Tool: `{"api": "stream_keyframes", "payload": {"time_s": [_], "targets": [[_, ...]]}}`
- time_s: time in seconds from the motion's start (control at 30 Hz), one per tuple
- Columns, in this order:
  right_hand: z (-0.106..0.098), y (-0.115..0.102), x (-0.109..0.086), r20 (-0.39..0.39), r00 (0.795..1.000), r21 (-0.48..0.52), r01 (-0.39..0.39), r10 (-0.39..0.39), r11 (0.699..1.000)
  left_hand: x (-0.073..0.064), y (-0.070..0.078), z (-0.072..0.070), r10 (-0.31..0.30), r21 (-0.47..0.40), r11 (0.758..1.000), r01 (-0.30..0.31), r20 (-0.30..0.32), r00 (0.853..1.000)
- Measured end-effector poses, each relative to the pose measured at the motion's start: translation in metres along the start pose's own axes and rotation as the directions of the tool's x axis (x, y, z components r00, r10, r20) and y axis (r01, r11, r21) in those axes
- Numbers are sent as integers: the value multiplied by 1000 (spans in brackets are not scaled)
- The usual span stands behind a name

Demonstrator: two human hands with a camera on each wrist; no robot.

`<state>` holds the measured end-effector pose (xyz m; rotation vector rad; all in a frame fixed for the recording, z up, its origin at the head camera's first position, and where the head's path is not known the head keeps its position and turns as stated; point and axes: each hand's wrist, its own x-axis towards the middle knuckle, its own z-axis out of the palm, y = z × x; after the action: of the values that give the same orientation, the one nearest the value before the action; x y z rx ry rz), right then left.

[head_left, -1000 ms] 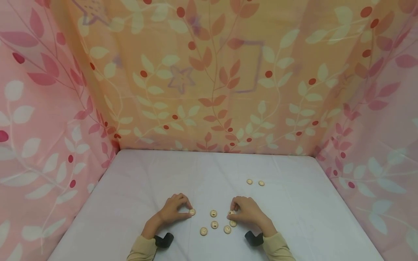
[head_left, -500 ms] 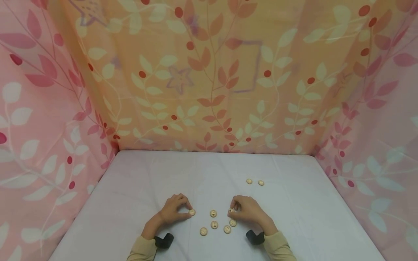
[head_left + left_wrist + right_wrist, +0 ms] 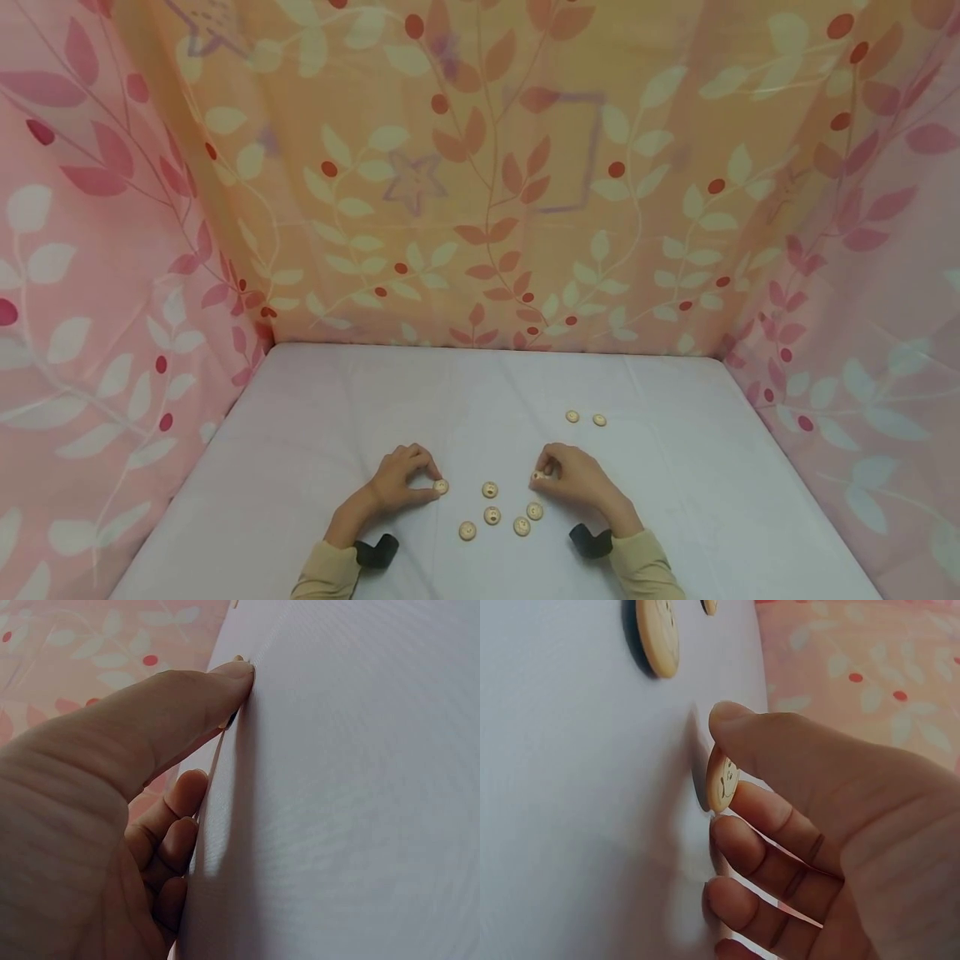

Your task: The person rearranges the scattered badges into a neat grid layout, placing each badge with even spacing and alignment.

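My left hand (image 3: 397, 482) pinches a small round wooden disc (image 3: 441, 486) between thumb and forefinger, low at the table. In the left wrist view the thumb hides most of that disc. On the other side, my right hand (image 3: 577, 479) pinches another wooden disc (image 3: 721, 780) with thumb and fingers; a drawn face shows on it. Between the hands lie loose face discs: one disc (image 3: 490, 489) at the back, another disc (image 3: 492, 515) in front of it, and a disc (image 3: 467, 531) front left. Nearest my right hand are a disc (image 3: 534, 511) and a disc (image 3: 522, 526).
Farther back on the white table (image 3: 360, 392) lie a disc (image 3: 572, 416) and a second disc (image 3: 599, 420), side by side. Patterned cloth (image 3: 480, 208) rises behind the table and along both sides. Each wrist carries a black device (image 3: 377, 551).
My right hand has moved slightly away and to the right with its disc, leaving the disc in front of it fully visible. My left hand holds its place.
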<state>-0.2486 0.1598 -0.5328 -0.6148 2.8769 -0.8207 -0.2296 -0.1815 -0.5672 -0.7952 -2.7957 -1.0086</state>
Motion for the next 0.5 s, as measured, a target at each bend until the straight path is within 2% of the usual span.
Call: {"api": "stream_keyframes", "payload": {"time_s": [0.5], "targets": [[-9, 20, 0, -72, 992, 56, -104, 108, 993, -1, 1, -1, -13, -20, 1000, 13, 14, 1000]]}}
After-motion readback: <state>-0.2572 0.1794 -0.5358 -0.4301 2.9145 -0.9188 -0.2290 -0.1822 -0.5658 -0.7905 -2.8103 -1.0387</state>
